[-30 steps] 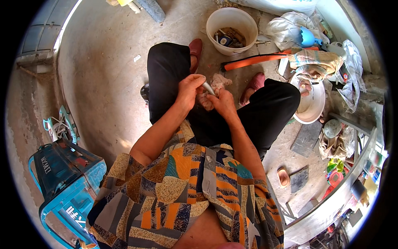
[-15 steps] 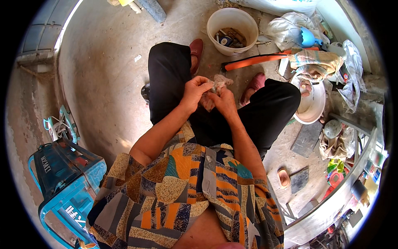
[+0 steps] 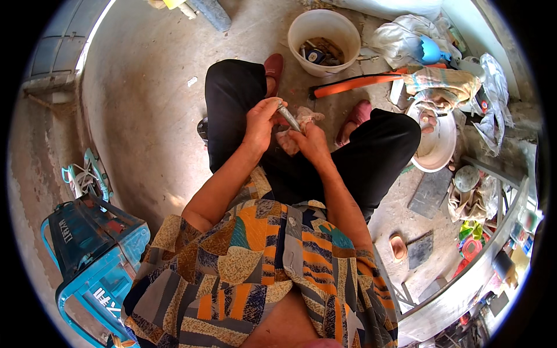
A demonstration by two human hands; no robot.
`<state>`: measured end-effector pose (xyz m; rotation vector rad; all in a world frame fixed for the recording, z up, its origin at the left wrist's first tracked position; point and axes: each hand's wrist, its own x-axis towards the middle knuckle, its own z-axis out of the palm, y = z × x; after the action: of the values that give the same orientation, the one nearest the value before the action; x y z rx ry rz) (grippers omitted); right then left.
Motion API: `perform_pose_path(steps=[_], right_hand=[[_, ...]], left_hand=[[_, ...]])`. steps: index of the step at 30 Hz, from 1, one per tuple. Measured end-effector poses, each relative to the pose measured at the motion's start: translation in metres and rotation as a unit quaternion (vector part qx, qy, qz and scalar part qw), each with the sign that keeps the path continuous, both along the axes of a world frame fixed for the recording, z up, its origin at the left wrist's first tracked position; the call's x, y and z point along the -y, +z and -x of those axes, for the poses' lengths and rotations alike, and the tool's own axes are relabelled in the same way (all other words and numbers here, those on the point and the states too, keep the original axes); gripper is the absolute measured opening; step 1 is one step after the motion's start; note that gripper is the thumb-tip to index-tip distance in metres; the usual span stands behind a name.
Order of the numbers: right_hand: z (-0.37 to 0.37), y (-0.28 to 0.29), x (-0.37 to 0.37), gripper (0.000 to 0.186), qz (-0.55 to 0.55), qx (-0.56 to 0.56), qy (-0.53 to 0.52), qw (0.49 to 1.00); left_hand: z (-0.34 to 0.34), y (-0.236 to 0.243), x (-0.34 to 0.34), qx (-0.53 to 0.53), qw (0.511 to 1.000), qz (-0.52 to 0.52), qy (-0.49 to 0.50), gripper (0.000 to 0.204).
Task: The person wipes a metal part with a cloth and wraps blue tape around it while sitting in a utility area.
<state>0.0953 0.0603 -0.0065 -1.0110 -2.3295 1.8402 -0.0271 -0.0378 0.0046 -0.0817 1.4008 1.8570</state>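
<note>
Between my knees, over the black trousers, both hands are on a short silvery metal tube, which slants down from upper left to lower right. My left hand grips its upper end, thumb and fingertips pressed round it. My right hand grips the lower end, with a crumpled pale pinkish rag bunched behind and beside its fingers. Beyond my maroon shoes stands a white bucket holding assorted small metal parts and a dark blue item.
An orange long tool and sacks lie to the upper right, near a white basin and a dark flat slab. A teal plastic box-like object stands at my left, and a metal beam runs along my right.
My left hand has shifted slightly up and left since half a second ago, and more of the metal tube shows between my hands. The rest of the scene looks the same.
</note>
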Motion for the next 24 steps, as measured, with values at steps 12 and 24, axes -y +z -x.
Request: perform_pose_path(steps=[12,24], right_hand=[[-0.001,-0.022,0.001,0.035,0.032,-0.031,-0.033,0.998],[0.002,-0.004,-0.001,0.034,0.021,0.002,-0.028,0.999]], left_hand=[[-0.012,0.007,-0.002,-0.010,0.992,-0.011,-0.126,0.019],[-0.016,-0.008,0.000,-0.018,0.995,0.042,-0.086,0.013]])
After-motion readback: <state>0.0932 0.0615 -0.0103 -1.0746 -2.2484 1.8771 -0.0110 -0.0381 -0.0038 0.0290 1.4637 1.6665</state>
